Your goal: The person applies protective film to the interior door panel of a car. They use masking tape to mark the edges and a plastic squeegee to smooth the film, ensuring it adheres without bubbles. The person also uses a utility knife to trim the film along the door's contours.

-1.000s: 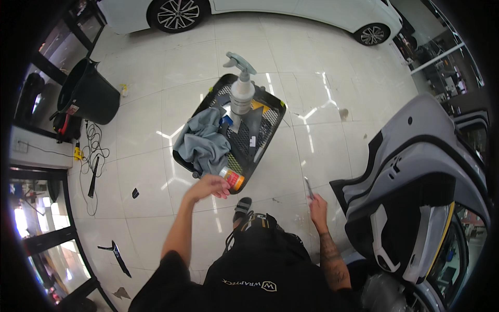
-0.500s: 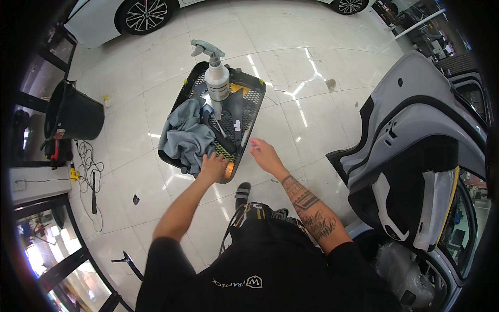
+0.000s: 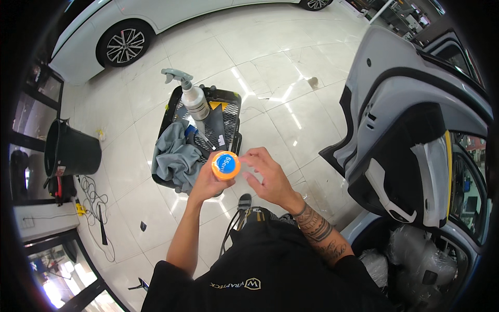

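My left hand is closed round an orange tape roll, raised over the near end of a black tray. The roll's round end, with a blue label, faces up. Just right of it is my right hand, fingers apart and curved toward the roll, holding nothing; whether a fingertip touches it I cannot tell. In the tray lie a crumpled grey cloth, a blue-handled tool and a flat dark grey piece. A white spray bottle with a grey trigger stands among them.
A grey car door stands open at the right, beside plastic-covered seats. At the left are a dark bucket and a coiled cord on the tiled floor. A white car is parked at the far side.
My left hand has lifted the orange tape roll out of the tray's near end toward me. My right hand has come in beside it. The view has shifted, showing more of the white car.
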`<state>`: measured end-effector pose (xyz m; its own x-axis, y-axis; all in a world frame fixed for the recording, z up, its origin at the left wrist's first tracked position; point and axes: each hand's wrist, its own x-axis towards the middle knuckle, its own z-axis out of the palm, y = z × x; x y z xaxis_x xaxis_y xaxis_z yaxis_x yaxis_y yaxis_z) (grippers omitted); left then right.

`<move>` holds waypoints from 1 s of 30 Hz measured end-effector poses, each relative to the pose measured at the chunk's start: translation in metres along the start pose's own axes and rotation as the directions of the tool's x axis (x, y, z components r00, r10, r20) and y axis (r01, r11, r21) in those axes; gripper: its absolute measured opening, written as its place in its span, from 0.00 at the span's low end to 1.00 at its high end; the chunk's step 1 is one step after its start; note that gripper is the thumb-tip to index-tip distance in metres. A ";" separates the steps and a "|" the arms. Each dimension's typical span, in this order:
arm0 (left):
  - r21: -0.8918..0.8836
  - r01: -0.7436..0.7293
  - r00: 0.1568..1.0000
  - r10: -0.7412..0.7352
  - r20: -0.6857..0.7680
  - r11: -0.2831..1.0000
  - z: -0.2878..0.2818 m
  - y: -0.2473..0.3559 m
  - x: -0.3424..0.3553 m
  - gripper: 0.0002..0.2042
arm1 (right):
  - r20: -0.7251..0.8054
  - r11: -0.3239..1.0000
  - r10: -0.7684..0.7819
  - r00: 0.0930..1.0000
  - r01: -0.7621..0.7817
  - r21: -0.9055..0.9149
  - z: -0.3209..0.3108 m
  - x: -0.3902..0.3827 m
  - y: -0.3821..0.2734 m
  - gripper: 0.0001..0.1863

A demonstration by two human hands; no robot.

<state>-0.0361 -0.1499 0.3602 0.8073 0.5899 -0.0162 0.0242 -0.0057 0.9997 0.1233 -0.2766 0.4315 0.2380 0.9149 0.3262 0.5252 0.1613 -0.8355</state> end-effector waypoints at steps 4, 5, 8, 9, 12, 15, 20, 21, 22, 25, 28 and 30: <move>0.112 0.002 0.995 -0.013 0.100 0.994 0.030 0.014 0.006 0.31 | 0.159 0.952 0.033 0.987 0.018 -0.306 -0.027 -0.014 -0.015 0.19; 0.176 -0.028 0.994 0.008 0.110 0.984 0.038 0.017 0.006 0.32 | 0.158 0.945 0.028 0.987 0.026 -0.326 -0.035 -0.024 -0.011 0.19; 0.458 -0.400 0.913 0.298 0.280 0.794 0.068 0.024 0.007 0.31 | 0.195 0.958 -0.099 0.976 0.146 -0.248 -0.054 -0.058 0.017 0.14; 0.465 -0.463 0.881 0.331 0.340 0.755 0.081 0.024 0.008 0.31 | 0.270 0.936 0.202 0.941 -0.267 0.231 -0.053 -0.071 0.029 0.12; 0.405 -0.392 0.859 0.170 0.483 0.826 0.113 0.020 0.017 0.32 | 0.052 0.954 0.083 0.995 -0.094 0.284 -0.050 -0.100 0.075 0.19; 0.355 -0.438 0.779 0.152 0.609 0.826 0.147 0.010 0.013 0.33 | -0.148 0.976 0.005 0.989 0.028 0.216 -0.033 -0.143 0.098 0.22; 0.358 -0.232 0.742 -0.073 0.666 0.904 0.224 -0.016 -0.014 0.37 | -0.292 0.987 0.134 0.947 -0.102 0.123 -0.065 -0.234 0.131 0.07; 0.367 -0.247 0.699 -0.097 0.708 0.897 0.257 -0.023 -0.014 0.36 | -0.350 0.993 0.105 0.931 -0.079 0.088 -0.089 -0.248 0.144 0.07; 0.387 -0.304 0.648 -0.109 0.754 0.871 0.292 -0.031 -0.021 0.36 | -0.393 0.992 0.120 0.912 -0.094 0.086 -0.097 -0.273 0.145 0.07; 0.374 -0.445 0.489 -0.129 0.863 0.814 0.413 -0.060 -0.051 0.35 | -0.491 0.984 0.179 0.853 -0.156 0.089 -0.123 -0.332 0.152 0.09; 0.331 -0.533 0.368 -0.139 0.919 0.779 0.514 -0.076 -0.091 0.34 | -0.567 0.977 0.212 0.796 -0.192 0.096 -0.141 -0.381 0.151 0.10; 0.320 -0.557 0.328 -0.151 0.933 0.766 0.552 -0.078 -0.110 0.34 | -0.633 0.969 0.237 0.737 -0.226 0.098 -0.146 -0.404 0.152 0.10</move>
<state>0.1982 -0.6599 0.2732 0.8109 -0.5589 -0.1735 -0.2427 -0.5910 0.7693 0.2265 -0.6755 0.2378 0.8167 0.4786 0.3226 0.3747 -0.0145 -0.9270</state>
